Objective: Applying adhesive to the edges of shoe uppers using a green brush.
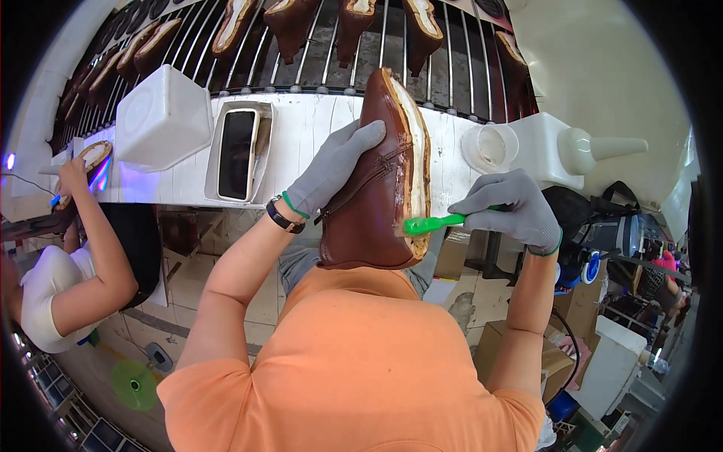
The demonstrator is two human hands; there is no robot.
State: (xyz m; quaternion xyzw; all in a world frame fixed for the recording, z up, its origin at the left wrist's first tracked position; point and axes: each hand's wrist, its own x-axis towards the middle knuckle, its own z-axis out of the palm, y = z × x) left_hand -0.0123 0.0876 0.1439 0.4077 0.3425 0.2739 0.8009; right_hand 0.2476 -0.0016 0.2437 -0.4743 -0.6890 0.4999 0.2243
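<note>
A brown leather boot (pixel 369 203) lies on its side in front of me, its pale, unsoled bottom turned to the right and its zip facing up. My left hand (pixel 339 166), in a grey glove, grips the boot by its upper part, thumb over the leather. In my gloved right hand (pixel 512 207) is a green-handled brush (pixel 435 224), held between thumb and fingers. The brush head touches the edge of the boot's bottom at its near end; its bristles are mostly hidden.
Behind the white bench (pixel 301 120) runs a roller conveyor (pixel 316 53) carrying several brown boots. A white plastic container (pixel 164 117) and a phone (pixel 238 154) in a tray are at left. A round cup (pixel 491 147) and a white spouted bottle (pixel 550 147) stand right. A co-worker (pixel 90 286) handles a shoe at far left.
</note>
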